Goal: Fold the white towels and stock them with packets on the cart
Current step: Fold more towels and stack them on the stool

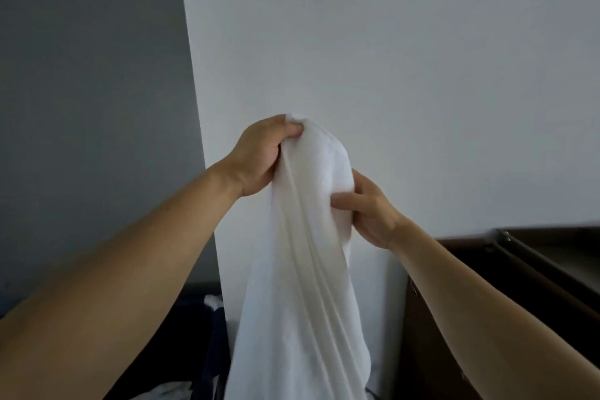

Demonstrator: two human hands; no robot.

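So both hands are up in front of a plain white wall (406, 58), holding one white towel (302, 269) that hangs in long vertical folds from the middle of the view down past the 6 o'clock edge. The left hand (259, 156) has the top of it — fingers curled tight around a bunched corner, fist closed on the cloth at about the centre of the frame. The right hand (363, 208) sits a bit lower, toward 4 o'clock from the left one, pinching the towel's right edge with the thumb in front and the other fingers behind the fabric. The hands are near each other, with just the towel's rounded top between them. Both forearms are bare and come in from the bottom corners. Over at 3 to 4 o'clock there's a dark brown piece of furniture (519, 269) against the wall — can't tell if that's the cart or not. Down at 7 o'clock, in a dark shadowy area, some more white cloth (214, 302) peeks out, too dim to make out.
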